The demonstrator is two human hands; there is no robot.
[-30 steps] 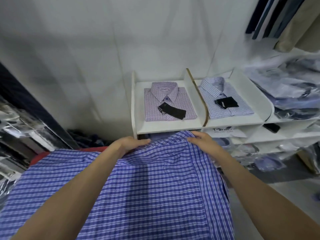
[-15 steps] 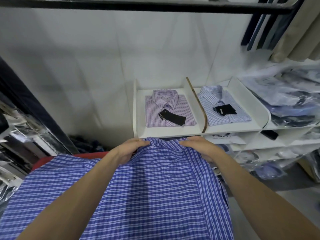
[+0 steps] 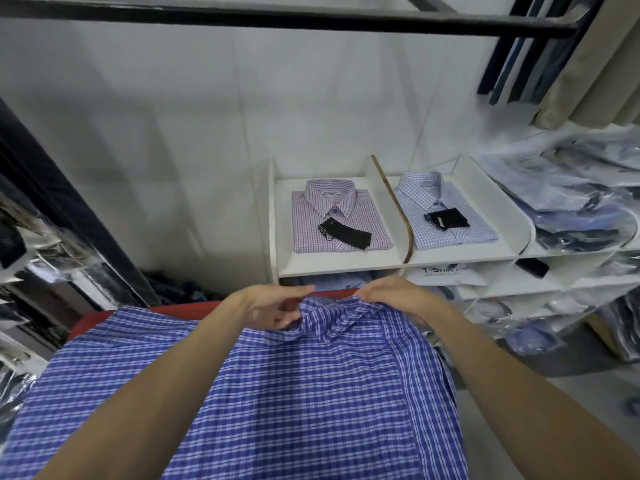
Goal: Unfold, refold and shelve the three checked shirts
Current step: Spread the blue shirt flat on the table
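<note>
Where it lies spread on a red surface [image 3: 162,310], the blue checked shirt [image 3: 294,393] has its collar pinched at the far edge — left hand [image 3: 273,306] and right hand [image 3: 391,296] both closed on the cloth. Beyond, a white shelf [image 3: 346,263] holds a folded pink checked shirt [image 3: 337,216] and a pale blue checked shirt [image 3: 446,213] — separate compartments.

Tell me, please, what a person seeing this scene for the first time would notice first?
Most striking is the blue checked shirt spread across the foreground, with the left hand and right hand pinching its collar. Behind it, a white shelf displays a folded pink checked shirt on the left and a light blue checked shirt on the right.
</note>
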